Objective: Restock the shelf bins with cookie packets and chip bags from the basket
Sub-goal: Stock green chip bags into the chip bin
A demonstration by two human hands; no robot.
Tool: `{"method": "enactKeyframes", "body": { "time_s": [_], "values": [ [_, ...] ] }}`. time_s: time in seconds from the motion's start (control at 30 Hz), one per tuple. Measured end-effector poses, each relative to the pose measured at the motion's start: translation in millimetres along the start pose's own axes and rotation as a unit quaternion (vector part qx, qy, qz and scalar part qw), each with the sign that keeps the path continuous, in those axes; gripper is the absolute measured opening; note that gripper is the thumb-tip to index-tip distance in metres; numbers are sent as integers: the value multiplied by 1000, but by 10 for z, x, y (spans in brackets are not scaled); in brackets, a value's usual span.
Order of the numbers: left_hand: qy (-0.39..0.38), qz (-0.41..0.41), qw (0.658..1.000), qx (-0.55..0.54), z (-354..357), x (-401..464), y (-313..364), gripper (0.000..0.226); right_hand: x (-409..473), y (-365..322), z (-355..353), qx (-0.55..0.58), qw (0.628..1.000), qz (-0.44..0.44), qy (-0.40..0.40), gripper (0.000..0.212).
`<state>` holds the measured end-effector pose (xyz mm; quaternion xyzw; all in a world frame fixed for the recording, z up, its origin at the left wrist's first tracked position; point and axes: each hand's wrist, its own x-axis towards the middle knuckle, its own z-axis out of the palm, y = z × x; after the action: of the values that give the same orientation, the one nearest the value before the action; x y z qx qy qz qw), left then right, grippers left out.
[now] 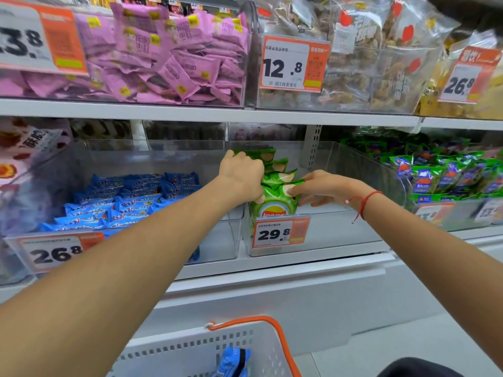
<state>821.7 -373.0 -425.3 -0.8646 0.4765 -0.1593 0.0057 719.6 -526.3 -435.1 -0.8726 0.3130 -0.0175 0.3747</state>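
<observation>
On your far left, the upper shelf holds a clear bin heaped with pink packets (174, 55), fronted by an orange-and-white price tag (40, 39). Below it sits a clear bin (136, 159) with blue cookie packets (128, 197) piled against its left and middle, and a tag reading 26.8 (54, 253) clipped to its front. Your left hand (241, 172) reaches past that bin's right wall into the next one, fingers curled over the back of a row of green chip bags (275, 183); it grips them from the left side. The bags stand upright, one behind another, in the left part of the middle clear bin (340, 229), the front bag showing a Lay's logo just above the 29.8 price tag (280, 232). Your right hand (324, 187) comes in from the right and pinches the top edge of one of the front bags between thumb and fingertips, a red string bracelet (363, 202) round the wrist. Above, a bin of clear-wrapped snacks (367, 63) carries a 12.8 tag (294, 63). Further right on the lower shelf lie green-and-blue packets (446, 172) in another bin. At the bottom, near your body, the white basket (190, 349) with its orange handle (275, 338) holds a blue packet (234, 363) showing above the frame edge.
</observation>
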Motion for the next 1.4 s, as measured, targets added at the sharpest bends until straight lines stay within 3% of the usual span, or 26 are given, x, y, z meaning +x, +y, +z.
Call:
{"method": "enactKeyframes", "body": {
  "time_s": [0.13, 0.23, 0.33, 0.43, 0.57, 0.73, 0.97, 1.07, 1.13, 1.27, 1.3, 1.37, 1.4],
  "values": [
    [19, 1, 1000, -23, 32, -42, -17, 45, -93, 12, -52, -33, 999, 10, 0, 50],
    [61, 14, 997, -55, 24, -152, -26, 47, -172, 28, -1, -34, 992, -33, 115, 68],
    [136, 10, 982, -128, -10, -397, -9, 42, -425, 17, 115, 23, 969, -135, 207, 46],
    [199, -9, 961, -190, -22, -771, -6, 32, -734, -43, 316, 49, 954, -210, 208, 24],
    [173, -97, 927, -317, 125, -1363, -118, 18, -972, -123, 727, 63, 969, -224, 78, 14],
    [52, -202, 897, -390, 654, -1963, -361, 5, -860, -37, 1365, -74, 974, -159, -147, 10],
    [-222, -247, 858, -393, 1755, -2758, -648, 11, -715, 225, 2464, -307, 892, -82, -321, 28],
    [-380, -201, 820, -379, 2179, -3061, -651, 27, -731, 357, 2902, -352, 858, -72, -367, 36],
    [-442, -163, 793, -387, 2346, -3221, -573, 33, -781, 433, 3148, -364, 836, -54, -408, 40],
    [-438, -98, 800, -398, 2503, -3300, -193, 42, -838, 705, 3341, -476, 766, -44, -429, 34],
    [-413, -84, 817, -394, 2519, -3285, -71, 42, -842, 782, 3344, -499, 757, -41, -420, 39],
    [-352, -63, 854, -378, 2519, -3230, 166, 43, -824, 923, 3315, -521, 742, -33, -421, 76],
    [-331, -51, 864, -375, 2514, -3204, 280, 44, -814, 963, 3280, -519, 739, -25, -428, 84]
  ]
}}
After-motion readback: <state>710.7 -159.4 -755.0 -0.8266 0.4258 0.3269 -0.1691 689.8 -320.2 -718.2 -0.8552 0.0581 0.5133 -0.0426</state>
